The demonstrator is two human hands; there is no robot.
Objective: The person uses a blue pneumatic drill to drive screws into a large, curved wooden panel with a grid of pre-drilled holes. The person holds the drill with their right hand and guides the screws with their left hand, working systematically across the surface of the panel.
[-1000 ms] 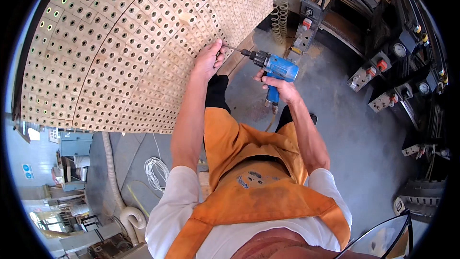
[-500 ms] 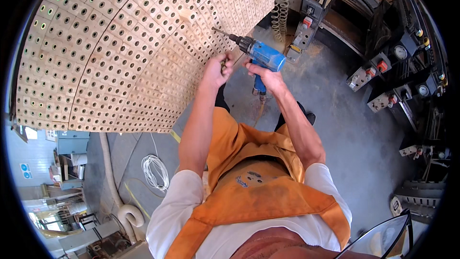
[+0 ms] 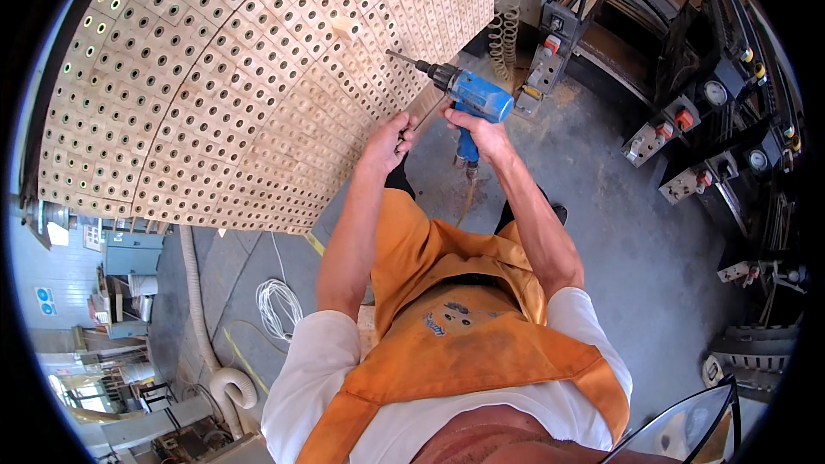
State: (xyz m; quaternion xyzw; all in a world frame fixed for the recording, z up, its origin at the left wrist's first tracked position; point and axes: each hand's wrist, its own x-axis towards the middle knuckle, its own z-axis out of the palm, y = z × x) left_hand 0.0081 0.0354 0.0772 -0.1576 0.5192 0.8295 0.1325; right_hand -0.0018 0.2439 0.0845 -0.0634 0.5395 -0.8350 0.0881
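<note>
In the upper middle of the frame, the right hand [image 3: 485,136] wraps its fingers around the handle of a blue pistol-shaped power drill [image 3: 483,96]. Its long thin metal bit [image 3: 406,59] points to the upper left, before a large pale wooden panel with rows of round holes [image 3: 215,94]. The left hand [image 3: 387,144], near the panel's edge, has curled fingers; I cannot tell what they pinch.
</note>
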